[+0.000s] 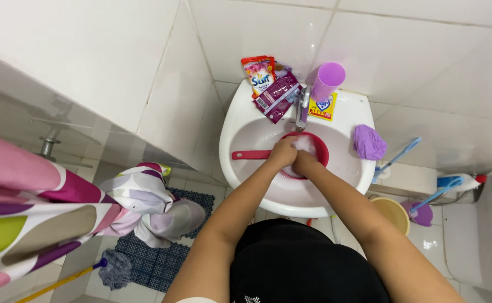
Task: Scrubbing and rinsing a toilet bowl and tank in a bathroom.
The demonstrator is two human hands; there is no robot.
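A red plastic dipper (320, 147) with a long handle pointing left sits in the white sink (240, 129) under the chrome tap (302, 106). Both my hands are inside its bowl. My left hand (282, 152) is closed around something white and foamy (303, 145), and my right hand (303, 163) presses against it from the right. Which material the white lump is, I cannot tell.
On the sink rim stand detergent sachets (271, 84), a purple cup (328, 80), a yellow packet (322, 108) and a purple cloth (368, 142). A beige bucket (393, 213), brushes and a spray bottle (458, 182) lie on the floor right. A patterned curtain (61, 207), blue mat (162, 258) and mop sit left.
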